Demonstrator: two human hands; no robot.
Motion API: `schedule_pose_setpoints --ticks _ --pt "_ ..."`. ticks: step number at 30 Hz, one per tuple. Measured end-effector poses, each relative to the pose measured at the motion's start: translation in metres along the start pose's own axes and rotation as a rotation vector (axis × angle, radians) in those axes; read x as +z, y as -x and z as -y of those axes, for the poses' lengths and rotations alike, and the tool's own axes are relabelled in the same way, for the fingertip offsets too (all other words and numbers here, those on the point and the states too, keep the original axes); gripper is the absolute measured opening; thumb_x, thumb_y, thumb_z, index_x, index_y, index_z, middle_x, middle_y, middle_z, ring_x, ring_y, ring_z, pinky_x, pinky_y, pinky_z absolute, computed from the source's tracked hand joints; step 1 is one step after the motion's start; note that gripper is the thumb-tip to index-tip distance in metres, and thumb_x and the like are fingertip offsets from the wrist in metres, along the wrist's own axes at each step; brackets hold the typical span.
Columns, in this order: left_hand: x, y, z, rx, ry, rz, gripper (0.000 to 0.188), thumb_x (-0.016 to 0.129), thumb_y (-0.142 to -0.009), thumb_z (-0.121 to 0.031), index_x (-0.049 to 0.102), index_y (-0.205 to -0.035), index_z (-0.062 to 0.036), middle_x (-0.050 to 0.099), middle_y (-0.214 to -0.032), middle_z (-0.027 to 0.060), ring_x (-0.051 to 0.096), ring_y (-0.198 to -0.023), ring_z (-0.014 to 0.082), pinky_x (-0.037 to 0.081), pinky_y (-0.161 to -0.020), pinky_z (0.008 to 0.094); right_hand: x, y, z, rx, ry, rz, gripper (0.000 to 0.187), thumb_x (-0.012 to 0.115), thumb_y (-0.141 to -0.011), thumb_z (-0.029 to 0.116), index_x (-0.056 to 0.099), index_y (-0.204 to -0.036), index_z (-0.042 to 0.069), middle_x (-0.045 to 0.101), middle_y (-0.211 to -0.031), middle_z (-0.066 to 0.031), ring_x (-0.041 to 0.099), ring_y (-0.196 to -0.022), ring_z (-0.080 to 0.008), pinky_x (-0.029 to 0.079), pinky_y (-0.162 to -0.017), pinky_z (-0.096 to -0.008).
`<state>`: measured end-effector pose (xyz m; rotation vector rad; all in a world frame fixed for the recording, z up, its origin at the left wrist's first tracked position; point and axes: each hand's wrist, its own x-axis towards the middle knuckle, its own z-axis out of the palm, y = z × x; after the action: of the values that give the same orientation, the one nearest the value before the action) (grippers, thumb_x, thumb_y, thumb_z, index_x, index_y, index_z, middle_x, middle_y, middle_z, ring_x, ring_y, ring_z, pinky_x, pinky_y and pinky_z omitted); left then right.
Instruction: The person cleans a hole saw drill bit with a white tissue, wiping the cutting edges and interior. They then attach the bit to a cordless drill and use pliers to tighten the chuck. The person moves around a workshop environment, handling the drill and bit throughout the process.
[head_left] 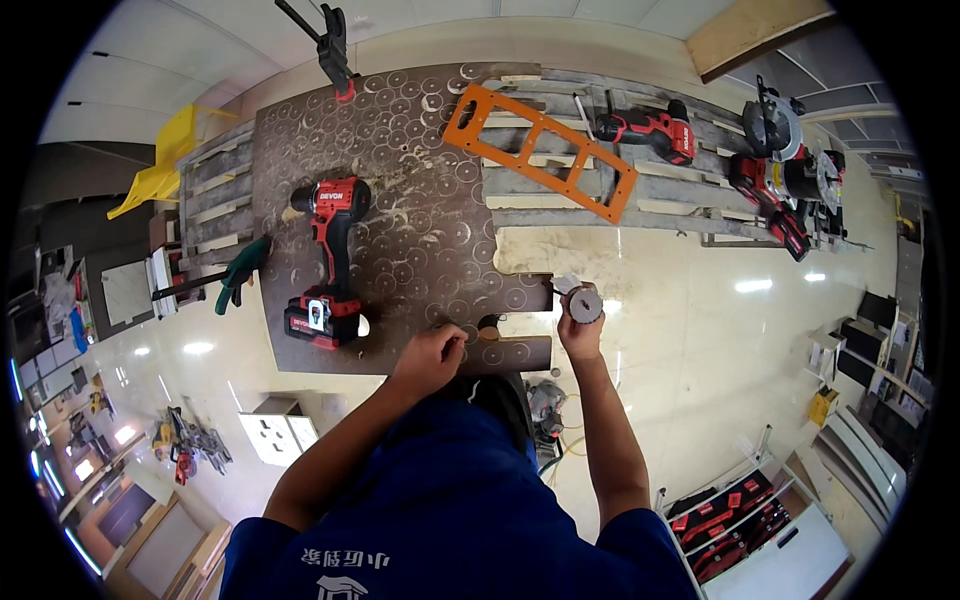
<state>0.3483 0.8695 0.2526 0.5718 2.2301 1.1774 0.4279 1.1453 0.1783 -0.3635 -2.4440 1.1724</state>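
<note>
My right hand (582, 335) is closed around a round grey hole saw (586, 306), its disc-like face turned up, beyond the notched right edge of a dark brown board (400, 230). Circle marks with centre dots cover that board. Over its near edge my left hand (430, 355) is curled closed; whatever may be inside the fingers is hidden. To the right of that hand, a round hole (489, 328) opens near the board's edge. A red and black cordless drill (338, 255) lies on the board at the left, with sawdust around it.
An orange slotted frame (540, 150) rests across slatted planks (690, 190). Another red drill (650, 130) and a circular saw (772, 125) lie farther right. A clamp (333, 50) grips the far edge, a green-handled clamp (243, 272) the left. A yellow chair (165, 160) stands beyond.
</note>
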Motion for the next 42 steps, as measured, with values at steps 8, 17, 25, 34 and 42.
schedule_pose_setpoints --ticks 8,17,25,34,42 --pt "-0.007 0.009 -0.005 -0.164 -0.070 0.018 0.010 0.062 -0.088 -0.010 0.065 -0.096 -0.0042 0.068 -0.081 0.0165 0.068 -0.074 0.0344 0.053 -0.065 0.0403 -0.018 -0.018 0.026 0.026 -0.167 0.044 0.013 0.062 -0.077 -0.004 0.059 -0.089 0.000 0.058 -0.092 -0.0159 0.059 -0.081 -0.0312 0.049 -0.072 -0.0355" --pt "-0.002 0.005 -0.015 -0.190 -0.038 -0.004 0.009 0.063 -0.088 -0.008 0.066 -0.094 -0.0029 0.065 -0.071 0.0172 0.065 -0.059 0.0275 0.049 -0.055 0.0353 -0.007 0.000 -0.013 0.099 -0.171 0.286 0.033 0.061 -0.062 -0.006 0.064 -0.094 0.002 0.059 -0.100 -0.0164 0.062 -0.087 -0.0339 0.053 -0.077 -0.0370" --pt "0.000 0.004 -0.015 -0.192 -0.061 -0.031 0.009 0.062 -0.088 -0.007 0.066 -0.094 -0.0024 0.064 -0.071 0.0173 0.065 -0.061 0.0262 0.048 -0.055 0.0354 -0.023 -0.013 0.013 0.155 -0.298 0.138 0.020 0.060 -0.076 -0.003 0.062 -0.096 0.002 0.059 -0.088 -0.0143 0.061 -0.080 -0.0308 0.051 -0.072 -0.0315" --pt "0.006 -0.008 -0.017 -0.114 -0.080 -0.030 0.012 0.063 -0.089 -0.008 0.065 -0.100 -0.0038 0.065 -0.072 0.0131 0.063 -0.061 0.0232 0.048 -0.057 0.0338 -0.004 -0.008 -0.021 -0.016 -0.196 0.250 0.030 0.064 -0.063 -0.006 0.063 -0.092 0.000 0.058 -0.093 -0.0164 0.061 -0.081 -0.0342 0.052 -0.071 -0.0382" --pt "0.040 -0.063 -0.041 0.160 -0.271 -0.014 0.030 0.071 -0.087 -0.027 0.063 -0.111 -0.0092 0.069 -0.093 0.0104 0.067 -0.073 0.0270 0.054 -0.063 0.0376 -0.001 -0.010 -0.023 0.011 -0.175 0.269 0.030 0.062 -0.063 -0.007 0.065 -0.092 0.000 0.060 -0.098 -0.0155 0.063 -0.081 -0.0329 0.053 -0.071 -0.0363"
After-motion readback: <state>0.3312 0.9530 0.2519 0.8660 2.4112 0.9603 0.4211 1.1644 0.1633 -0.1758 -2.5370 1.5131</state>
